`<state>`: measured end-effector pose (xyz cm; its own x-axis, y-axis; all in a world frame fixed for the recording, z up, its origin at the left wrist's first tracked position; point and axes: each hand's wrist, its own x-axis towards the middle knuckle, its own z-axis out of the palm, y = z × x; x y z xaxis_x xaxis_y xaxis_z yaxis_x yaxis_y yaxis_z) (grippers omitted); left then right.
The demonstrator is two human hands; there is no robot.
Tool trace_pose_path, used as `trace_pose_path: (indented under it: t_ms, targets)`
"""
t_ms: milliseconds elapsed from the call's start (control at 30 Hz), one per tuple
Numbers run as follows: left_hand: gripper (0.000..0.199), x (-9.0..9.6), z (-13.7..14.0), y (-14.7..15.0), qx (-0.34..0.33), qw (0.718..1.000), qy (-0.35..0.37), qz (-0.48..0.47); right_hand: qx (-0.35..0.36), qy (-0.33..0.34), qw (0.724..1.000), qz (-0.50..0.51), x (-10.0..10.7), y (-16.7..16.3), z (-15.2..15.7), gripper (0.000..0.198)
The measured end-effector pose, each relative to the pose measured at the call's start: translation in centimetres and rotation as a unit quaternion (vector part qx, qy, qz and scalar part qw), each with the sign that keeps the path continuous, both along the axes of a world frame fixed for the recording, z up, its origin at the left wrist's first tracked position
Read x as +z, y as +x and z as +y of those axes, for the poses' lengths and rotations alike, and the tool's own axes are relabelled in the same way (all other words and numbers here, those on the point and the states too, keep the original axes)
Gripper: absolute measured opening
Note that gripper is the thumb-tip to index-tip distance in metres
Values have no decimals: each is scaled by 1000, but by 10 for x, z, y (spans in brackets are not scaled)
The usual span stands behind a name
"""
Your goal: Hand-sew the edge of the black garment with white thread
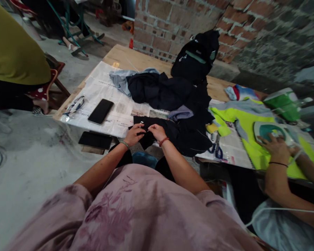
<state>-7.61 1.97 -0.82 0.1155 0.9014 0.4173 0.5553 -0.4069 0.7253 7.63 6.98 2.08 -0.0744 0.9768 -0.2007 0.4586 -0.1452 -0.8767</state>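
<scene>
A black garment lies along the table's near edge, part of it hanging over in front of me. My left hand is closed on its left end, and something small and pale shows near a fingertip. Close beside it, my right hand is pinched over the same dark cloth; whatever sits between its fingertips is too small to name. Behind my hands a heap of dark clothing rests on the newspaper-covered table, with a light grey-blue cloth under its left side.
One phone lies on the newspaper, another just below the table edge. Scissors are to the right. Beyond them a co-worker's hand presses an iron on a yellow-grey garment. A black backpack stands behind.
</scene>
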Motion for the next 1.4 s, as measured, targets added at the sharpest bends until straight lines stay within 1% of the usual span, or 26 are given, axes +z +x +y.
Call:
trace_pose_path:
  t_ms: [200,300,500,767,967,1167,1400]
  targets:
    - [14,-2,0,0,-6,1000,11,-4,5,4,1000,10,-1,1,0,10]
    - [16,-2,0,0,-2,1000,15,-15,5,5,1000,5,-2,1,1,11]
    - [17,-3,0,-1,-32,999,17,-7,6,9,1000,4,0,1,0,11]
    - [17,-1,-1,-3,-41,999,10,-9,7,3,1000,4,5,1,-2,10]
    - [15,-3,0,-3,-36,999,15,-12,5,1,1000,4,6,1,-3,10]
    - [18,-4,0,-3,-22,1000,9,1,6,6,1000,-6,0,2,0,13]
    - [15,-2,-2,0,-2,999,33,26,11,7,1000,2,-2,2,0,12]
